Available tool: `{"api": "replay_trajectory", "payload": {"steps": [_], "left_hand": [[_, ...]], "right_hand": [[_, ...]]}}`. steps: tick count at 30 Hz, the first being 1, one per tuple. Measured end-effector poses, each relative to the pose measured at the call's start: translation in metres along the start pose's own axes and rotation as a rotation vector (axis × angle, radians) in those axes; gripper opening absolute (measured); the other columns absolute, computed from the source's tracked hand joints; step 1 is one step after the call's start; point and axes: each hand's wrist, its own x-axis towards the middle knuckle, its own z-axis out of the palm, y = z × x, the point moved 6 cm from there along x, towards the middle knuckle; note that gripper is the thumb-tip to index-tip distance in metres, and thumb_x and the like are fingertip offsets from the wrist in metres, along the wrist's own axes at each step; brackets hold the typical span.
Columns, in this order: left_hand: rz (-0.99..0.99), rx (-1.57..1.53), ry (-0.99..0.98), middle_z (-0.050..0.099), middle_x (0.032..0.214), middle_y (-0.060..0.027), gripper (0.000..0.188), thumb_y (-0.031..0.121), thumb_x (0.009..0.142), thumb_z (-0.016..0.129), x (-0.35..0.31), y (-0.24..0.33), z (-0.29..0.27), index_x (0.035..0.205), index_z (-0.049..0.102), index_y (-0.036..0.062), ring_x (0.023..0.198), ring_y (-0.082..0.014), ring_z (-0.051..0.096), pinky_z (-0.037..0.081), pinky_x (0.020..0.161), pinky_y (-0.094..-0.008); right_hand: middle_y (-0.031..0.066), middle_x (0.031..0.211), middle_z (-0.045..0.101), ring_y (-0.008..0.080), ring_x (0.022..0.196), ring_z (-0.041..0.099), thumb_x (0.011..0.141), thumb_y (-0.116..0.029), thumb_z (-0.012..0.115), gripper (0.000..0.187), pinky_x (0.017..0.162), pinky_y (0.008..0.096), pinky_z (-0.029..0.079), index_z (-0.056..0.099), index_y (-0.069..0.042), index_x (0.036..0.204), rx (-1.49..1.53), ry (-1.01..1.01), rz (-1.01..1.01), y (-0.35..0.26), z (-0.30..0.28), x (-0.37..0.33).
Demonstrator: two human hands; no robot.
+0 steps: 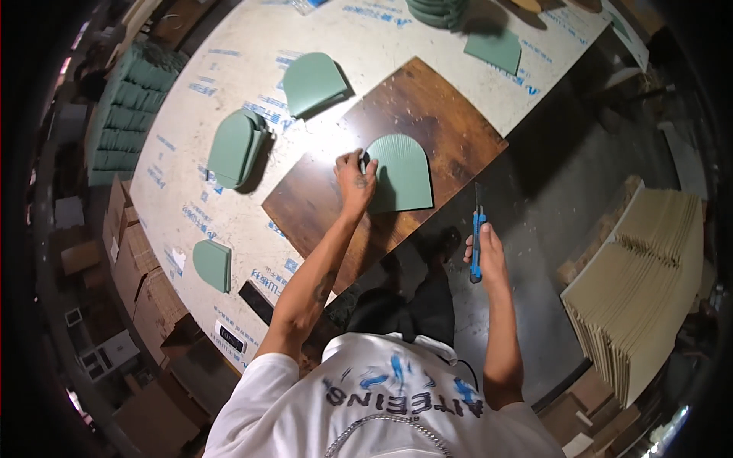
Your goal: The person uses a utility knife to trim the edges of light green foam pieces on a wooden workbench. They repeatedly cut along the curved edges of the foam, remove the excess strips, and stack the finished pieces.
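Observation:
On a brown wood-grain board [450,114] lies a green panel [402,174] with one rounded end and a straight near edge. My left hand [356,180] grips the panel's left edge, thumb on top and fingers curled at the side. To the right, off the table's edge, my right hand [489,248] is wrapped round a blue utility knife [476,240], its blade pointing away from me. Left of the board are a small stack of green panels [233,149] and another green panel [313,82]. More green panels [212,264] lie near the table's left front.
A white-covered table [183,137] carries the board. At the far side sit a green pile [437,11] and a green panel [495,50]. A phone [256,301] rests near the front edge. Stacked cardboard sheets [634,282] stand on the right; cartons [141,267] and green bundles [131,107] are left.

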Motion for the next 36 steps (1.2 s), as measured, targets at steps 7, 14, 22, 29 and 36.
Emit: {"api": "replay_trajectory", "payload": {"steps": [7, 14, 22, 29, 36], "left_hand": [[0.392, 0.195, 0.017, 0.048, 0.138, -0.0261, 0.046, 0.025, 0.096, 0.062, 0.011, 0.047, 0.036, 0.136, 0.054, 0.0038, 0.125, -0.0462, 0.046, 0.034, 0.104, -0.0569], [0.428, 0.316, 0.158, 0.055, 0.126, -0.0255, 0.04, 0.024, 0.102, 0.051, 0.007, 0.041, 0.052, 0.133, 0.053, -0.0015, 0.119, -0.0406, 0.047, 0.035, 0.099, -0.0535], [0.458, 0.327, 0.065, 0.053, 0.122, -0.0274, 0.033, 0.018, 0.1, 0.05, 0.01, 0.036, 0.059, 0.125, 0.05, -0.003, 0.115, -0.0421, 0.046, 0.034, 0.095, -0.057], [0.483, 0.328, 0.067, 0.053, 0.124, -0.0263, 0.032, 0.013, 0.095, 0.054, 0.009, 0.033, 0.057, 0.124, 0.052, -0.0007, 0.116, -0.0415, 0.047, 0.035, 0.095, -0.0562], [0.485, 0.314, 0.063, 0.052, 0.129, -0.0245, 0.039, 0.01, 0.093, 0.056, 0.009, 0.033, 0.057, 0.131, 0.052, -0.0005, 0.122, -0.0421, 0.045, 0.034, 0.1, -0.0557]], "right_hand": [[0.0135, 0.11, 0.064, 0.0351, 0.096, 0.064, 0.094, -0.023, 0.07, 0.038, 0.084, 0.0407, 0.051, 0.067, -0.005, 0.127, -0.796, 0.367, -0.624, -0.005, 0.069, -0.016], [0.0071, 0.107, 0.065, 0.0266, 0.088, 0.062, 0.086, -0.021, 0.079, 0.032, 0.076, 0.0388, 0.051, 0.074, -0.008, 0.115, -1.077, 0.427, -0.811, 0.017, 0.067, -0.015], [0.0081, 0.108, 0.06, 0.0262, 0.092, 0.059, 0.079, -0.014, 0.084, 0.044, 0.076, 0.0382, 0.052, 0.072, -0.007, 0.121, -1.185, 0.415, -0.836, 0.019, 0.049, -0.012], [0.0104, 0.11, 0.058, 0.0293, 0.094, 0.056, 0.077, -0.012, 0.086, 0.05, 0.074, 0.0391, 0.051, 0.07, -0.007, 0.124, -1.218, 0.356, -0.918, 0.01, 0.053, 0.002], [0.0076, 0.105, 0.057, 0.0297, 0.093, 0.055, 0.077, -0.011, 0.084, 0.045, 0.073, 0.0403, 0.05, 0.07, -0.011, 0.12, -1.188, 0.356, -1.083, -0.022, 0.075, 0.059]]}}
